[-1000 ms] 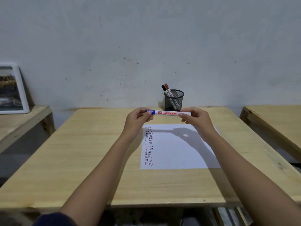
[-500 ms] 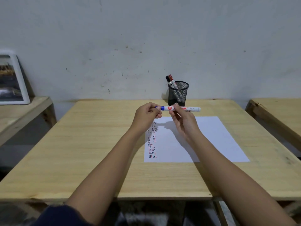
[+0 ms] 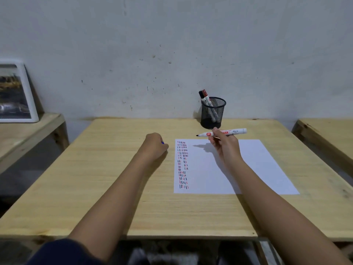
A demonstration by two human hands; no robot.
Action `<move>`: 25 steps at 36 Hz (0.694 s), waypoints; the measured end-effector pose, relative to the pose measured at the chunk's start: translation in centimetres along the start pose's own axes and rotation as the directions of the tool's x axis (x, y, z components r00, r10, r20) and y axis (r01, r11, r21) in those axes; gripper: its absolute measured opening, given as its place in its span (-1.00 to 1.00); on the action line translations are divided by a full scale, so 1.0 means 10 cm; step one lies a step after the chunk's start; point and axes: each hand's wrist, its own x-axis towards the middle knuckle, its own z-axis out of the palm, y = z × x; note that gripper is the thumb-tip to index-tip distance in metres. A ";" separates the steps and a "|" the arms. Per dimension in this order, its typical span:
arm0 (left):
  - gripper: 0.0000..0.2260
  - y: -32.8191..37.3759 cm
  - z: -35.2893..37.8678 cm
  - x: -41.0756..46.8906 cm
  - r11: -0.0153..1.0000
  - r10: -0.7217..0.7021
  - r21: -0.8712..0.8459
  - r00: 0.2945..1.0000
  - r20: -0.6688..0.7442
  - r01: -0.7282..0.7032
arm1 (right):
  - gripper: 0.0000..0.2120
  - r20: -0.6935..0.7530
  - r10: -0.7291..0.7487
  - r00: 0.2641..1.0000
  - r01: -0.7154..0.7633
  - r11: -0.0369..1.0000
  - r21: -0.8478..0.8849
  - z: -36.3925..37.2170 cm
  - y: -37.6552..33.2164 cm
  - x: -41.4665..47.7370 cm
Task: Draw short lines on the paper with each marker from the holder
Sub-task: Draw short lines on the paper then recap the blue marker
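Note:
A white paper point(image 3: 248, 169) lies on the wooden table point(image 3: 114, 178), with columns of short red, black and blue lines point(image 3: 182, 164) down its left side. My right hand point(image 3: 222, 143) holds an uncapped white marker point(image 3: 234, 131) above the paper's top edge, tip pointing left. My left hand point(image 3: 155, 145) rests fisted on the table left of the paper, shut on the blue cap point(image 3: 162, 142), of which only a sliver shows. A black mesh holder point(image 3: 213, 113) behind the paper holds a black-capped marker point(image 3: 202, 95) and a red-capped marker point(image 3: 205, 93).
A grey wall stands right behind the table. A framed picture point(image 3: 16, 92) leans on a lower wooden bench point(image 3: 28, 131) at the left. Another wooden table point(image 3: 328, 134) is at the right. The table's front edge is near my body.
The cap came off the marker: my left hand pulled away left and down to the table with it. My right hand kept the marker, its tip now bare.

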 end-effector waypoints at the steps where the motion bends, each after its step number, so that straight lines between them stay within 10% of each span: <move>1: -0.90 0.00 0.01 0.01 0.999 0.005 0.036 1.000 0.004 -0.005 | -0.89 0.001 -0.005 1.000 0.005 1.000 -0.028 0.00 0.02 0.00; 11: -0.92 0.08 0.10 0.02 0.989 0.065 0.135 0.998 0.027 -0.068 | -0.85 0.008 -0.048 0.999 0.049 0.990 -0.130 0.06 0.09 -0.01; 18: -0.64 0.01 0.15 -0.28 0.943 0.330 0.026 0.920 -0.211 -0.332 | -0.81 0.043 -0.095 0.995 0.104 0.954 -0.280 0.12 0.14 -0.06; 25: -0.61 -0.16 0.30 -0.62 0.877 0.465 0.086 0.880 0.098 -0.473 | -0.87 -0.013 -0.085 0.996 0.073 0.914 -0.398 0.23 0.31 -0.23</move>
